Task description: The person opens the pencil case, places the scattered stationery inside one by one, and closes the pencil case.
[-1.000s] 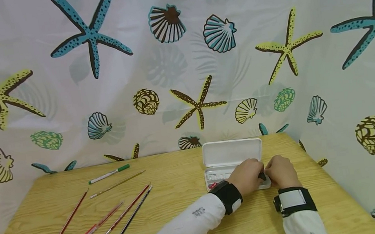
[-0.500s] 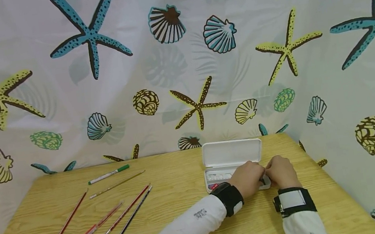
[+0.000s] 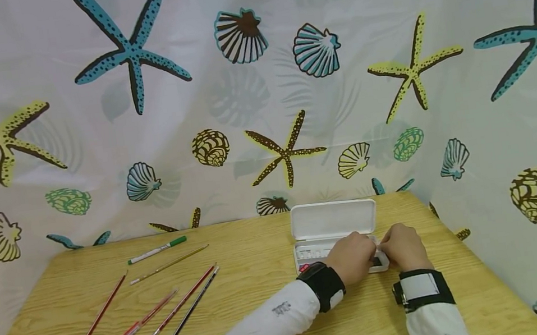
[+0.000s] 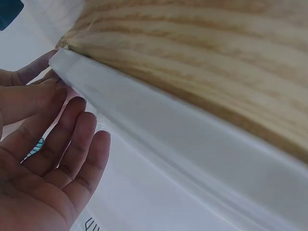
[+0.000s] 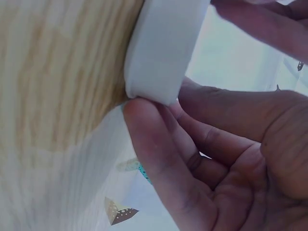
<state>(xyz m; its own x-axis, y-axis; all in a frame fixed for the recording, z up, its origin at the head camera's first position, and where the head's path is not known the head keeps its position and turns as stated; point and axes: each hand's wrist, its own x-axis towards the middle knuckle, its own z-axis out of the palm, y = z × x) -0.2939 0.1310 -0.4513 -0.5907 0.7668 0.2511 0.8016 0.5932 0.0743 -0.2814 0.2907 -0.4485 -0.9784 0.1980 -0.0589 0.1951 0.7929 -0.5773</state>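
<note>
A white plastic case [image 3: 310,253] lies on the wooden table [image 3: 240,262] with its lid [image 3: 332,219] standing up. Both hands meet at the case's right end. My left hand [image 3: 356,255] reaches across the tray; in the left wrist view its thumb and forefinger [image 4: 29,96] close on the case's rim [image 4: 159,130], while the other fingers stay loose. My right hand [image 3: 402,246] grips the near right corner, its thumb [image 5: 154,159] against the case [image 5: 163,48] and its fingers curled behind. A small dark thing [image 3: 376,261] shows between the hands. The tray's contents are mostly hidden.
Several pens and pencils lie spread on the table's left half: a green-capped pen [image 3: 157,249], a thin pencil [image 3: 169,264], a red pencil [image 3: 97,317], a red pen [image 3: 143,320]. A starfish-and-shell curtain [image 3: 258,89] closes off the back and right side.
Both hands have stayed at the case's right end, with only slight finger shifts. The pens have not moved.
</note>
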